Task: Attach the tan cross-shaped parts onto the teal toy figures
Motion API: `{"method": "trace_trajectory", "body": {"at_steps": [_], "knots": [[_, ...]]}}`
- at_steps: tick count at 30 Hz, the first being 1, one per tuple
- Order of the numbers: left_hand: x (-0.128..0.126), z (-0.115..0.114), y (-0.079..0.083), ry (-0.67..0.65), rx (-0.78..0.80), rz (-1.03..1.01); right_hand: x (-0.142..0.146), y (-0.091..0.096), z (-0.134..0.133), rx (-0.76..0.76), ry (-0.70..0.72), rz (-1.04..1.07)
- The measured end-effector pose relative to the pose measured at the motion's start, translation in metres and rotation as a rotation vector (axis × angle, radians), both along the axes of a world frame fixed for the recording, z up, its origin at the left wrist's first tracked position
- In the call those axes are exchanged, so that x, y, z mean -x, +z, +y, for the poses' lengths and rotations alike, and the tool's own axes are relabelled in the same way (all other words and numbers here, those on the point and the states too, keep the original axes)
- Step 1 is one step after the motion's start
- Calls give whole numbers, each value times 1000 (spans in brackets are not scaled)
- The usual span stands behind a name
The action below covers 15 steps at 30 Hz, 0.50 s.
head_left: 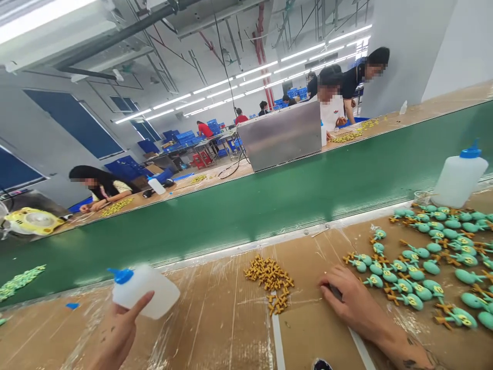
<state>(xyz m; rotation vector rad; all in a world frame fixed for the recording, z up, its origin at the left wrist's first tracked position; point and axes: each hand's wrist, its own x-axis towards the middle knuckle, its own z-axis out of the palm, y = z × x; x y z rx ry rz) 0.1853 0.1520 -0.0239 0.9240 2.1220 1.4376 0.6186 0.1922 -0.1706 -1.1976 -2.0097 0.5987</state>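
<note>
My left hand (125,321) is wrapped round a white plastic squeeze bottle (154,290) with a blue nozzle cap. The bottle is tilted, its nozzle toward the left, over the brown-covered table. My right hand (344,293) rests on the table with its fingers curled; a small dark patch shows under them, and I cannot make out what it is. Between the hands lies a pile of small mustard-brown pieces (267,277). Right of my right hand, many green figures with brown ends (412,280) are spread over the table.
A green conveyor belt (231,221) runs across beyond the table. A second squeeze bottle (460,177) stands at the right by the belt. Green pieces (21,282) lie on the belt at left. Across it, people work beside a metal panel (283,136) and a yellow fan (33,221).
</note>
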Motion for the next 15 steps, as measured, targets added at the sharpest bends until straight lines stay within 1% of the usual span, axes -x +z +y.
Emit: {"method": "trace_trajectory", "body": {"at_steps": [4, 8, 9, 11, 13, 15], "knots": [[7, 23, -1, 83, -148, -6, -2, 0, -3, -16, -14, -7], [23, 35, -6, 163, -161, 41, -4, -1, -5, -57, -33, -19], [30, 38, -8, 184, -161, 55, -4, -1, -6, -65, -33, -24], [48, 47, -17, 279, -174, 77, -4, -1, -7, -78, -37, -30], [70, 59, -28, 415, -197, 88, -3, 0, -8, -87, -47, -43], [91, 70, -41, 497, -215, 104, -1, 1, -8, -103, -59, -65]]}}
